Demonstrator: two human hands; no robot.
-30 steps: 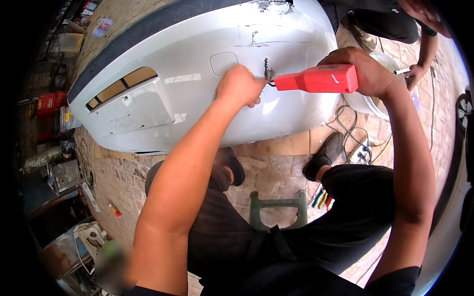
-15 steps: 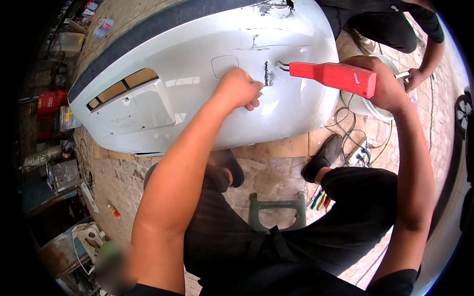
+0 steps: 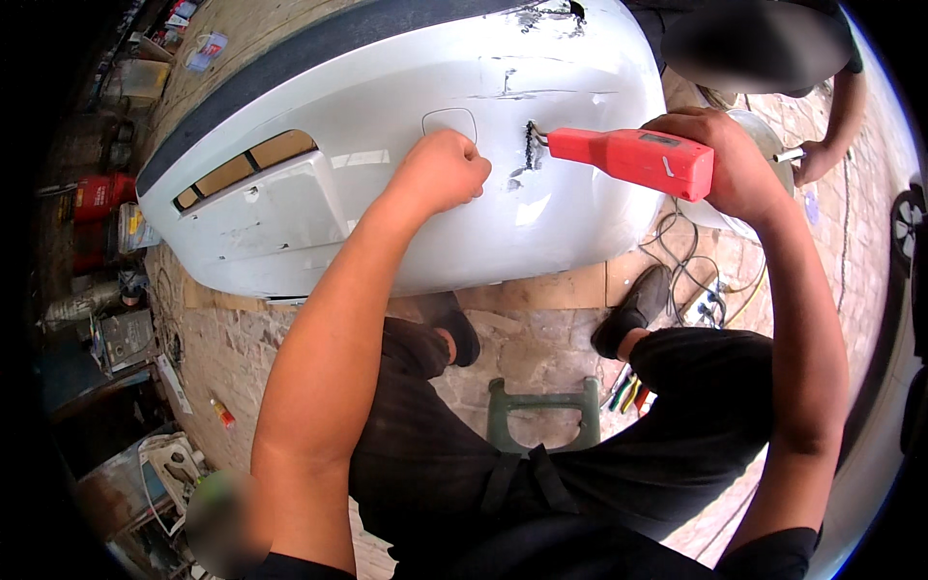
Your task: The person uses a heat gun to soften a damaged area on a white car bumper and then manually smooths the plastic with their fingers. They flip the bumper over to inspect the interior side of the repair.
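Note:
A silver-white car bumper (image 3: 387, 232) lies in front of me. A dark, melted-looking crack (image 3: 531, 147) runs across it, with scrapes and a broken hole (image 3: 570, 12) farther off. In my right hand (image 3: 730, 159) is a red hot stapler (image 3: 633, 159), the kind used on plastic. Its metal prongs reach the far end of the crack and appear to touch it. My left hand (image 3: 440, 172) is closed over the bumper, left of the crack and beside a square outlined cap (image 3: 450, 124). Whatever its fingers hold, if anything, is hidden.
At upper right a co-worker's hand (image 3: 818, 162) holds a white stick near a white bucket (image 3: 759, 130). Black cables and a power strip (image 3: 703, 304) lie on the brick floor. Pliers (image 3: 630, 394) lie beside a green stool (image 3: 543, 398). Cluttered shelving lines the left.
The stapler has moved left, bringing its prongs onto the crack. My left hand has drawn back leftward from the crack. The co-worker has leaned in at upper right.

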